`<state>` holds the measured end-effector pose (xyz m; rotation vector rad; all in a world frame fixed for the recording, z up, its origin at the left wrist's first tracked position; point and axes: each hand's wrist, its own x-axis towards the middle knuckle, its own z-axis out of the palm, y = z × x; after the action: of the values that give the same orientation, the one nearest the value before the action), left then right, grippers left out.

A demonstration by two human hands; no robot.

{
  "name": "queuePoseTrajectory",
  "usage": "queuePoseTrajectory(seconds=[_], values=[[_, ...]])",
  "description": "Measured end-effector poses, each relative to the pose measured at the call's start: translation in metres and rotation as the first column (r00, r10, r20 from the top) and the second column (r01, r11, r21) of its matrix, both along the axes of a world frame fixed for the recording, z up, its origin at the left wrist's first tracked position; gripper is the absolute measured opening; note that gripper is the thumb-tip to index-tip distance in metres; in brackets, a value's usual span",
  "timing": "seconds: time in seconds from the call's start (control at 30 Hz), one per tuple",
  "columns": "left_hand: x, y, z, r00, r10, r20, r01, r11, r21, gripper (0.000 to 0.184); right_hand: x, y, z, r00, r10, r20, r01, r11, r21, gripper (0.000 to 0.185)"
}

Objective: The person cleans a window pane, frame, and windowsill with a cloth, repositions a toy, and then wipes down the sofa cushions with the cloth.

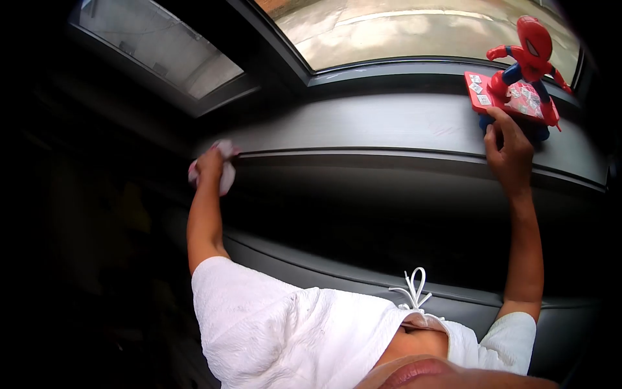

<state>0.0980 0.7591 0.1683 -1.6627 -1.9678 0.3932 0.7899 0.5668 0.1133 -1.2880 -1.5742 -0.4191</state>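
Observation:
My left hand (210, 163) is closed on a crumpled white and pink cloth (227, 176), at the left end of the grey window ledge (389, 120). On the right of the ledge stands a red and blue toy figure (532, 48) on a red board (479, 91) with stickers and blue parts beneath. The fingers of my right hand (508, 142) are pinched at the near edge of the board; the thumb is bent below the index finger. The figure is upright, leaning slightly.
Behind the ledge is a large window (389, 32) in a dark frame, with a smaller pane (162, 48) at the upper left. A grey padded edge (298, 266) runs between the ledge and my white top. The far left is very dark.

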Motion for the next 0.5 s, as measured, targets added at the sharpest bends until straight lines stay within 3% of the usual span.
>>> queuePoseTrajectory(seconds=[0.03, 0.07, 0.13, 0.2, 0.27, 0.3, 0.37, 0.4, 0.43, 0.5], values=[[-0.015, -0.031, 0.007, 0.98, 0.188, -0.058, -0.189, 0.982, -0.009, 0.028, 0.0, 0.0, 0.001, 1.0, -0.003, 0.003, 0.003, 1.0, 0.013, 0.037], [-0.049, -0.047, 0.008, 0.973, 0.217, -0.083, -0.223, 0.972, -0.077, 0.029, -0.001, -0.001, 0.001, 1.0, -0.008, 0.003, 0.008, 1.0, 0.022, 0.037], [-0.054, -0.074, 0.01, 0.964, 0.24, 0.119, -0.254, 0.958, 0.13, 0.032, 0.0, -0.002, 0.001, 1.0, -0.026, -0.001, 0.026, 1.0, -0.001, 0.036], [-0.041, -0.075, 0.01, 0.964, 0.08, 0.252, -0.158, 0.939, 0.305, 0.034, -0.002, -0.002, 0.003, 1.0, -0.029, 0.009, 0.029, 1.0, -0.003, 0.035], [0.042, -0.081, 0.024, 0.888, -0.407, 0.214, 0.281, 0.849, 0.448, 0.049, -0.003, -0.002, 0.004, 0.999, -0.047, 0.021, 0.046, 0.999, 0.004, 0.035], [0.078, -0.07, 0.027, 0.742, -0.661, 0.113, 0.524, 0.677, 0.517, 0.046, -0.002, -0.001, 0.002, 0.999, -0.04, 0.017, 0.041, 0.999, -0.003, 0.035], [0.199, -0.076, 0.041, 0.524, -0.851, 0.035, 0.72, 0.464, 0.516, 0.04, -0.001, -0.002, 0.003, 0.998, -0.033, 0.045, 0.032, 0.999, 0.013, 0.034], [0.261, -0.086, 0.045, 0.34, -0.94, 0.023, 0.801, 0.303, 0.516, 0.043, 0.0, -0.003, 0.003, 0.998, -0.04, 0.046, 0.04, 0.999, 0.002, 0.034], [0.31, -0.089, 0.042, 0.13, -0.991, -0.026, 0.857, 0.099, 0.506, 0.048, 0.001, -0.004, 0.003, 0.998, -0.041, 0.045, 0.041, 0.999, -0.005, 0.034], [0.396, -0.113, 0.026, -0.192, -0.981, -0.004, 0.871, -0.172, 0.46, 0.047, 0.001, 0.0, 0.002, 0.998, -0.027, 0.059, 0.024, 0.999, 0.044, 0.036]])
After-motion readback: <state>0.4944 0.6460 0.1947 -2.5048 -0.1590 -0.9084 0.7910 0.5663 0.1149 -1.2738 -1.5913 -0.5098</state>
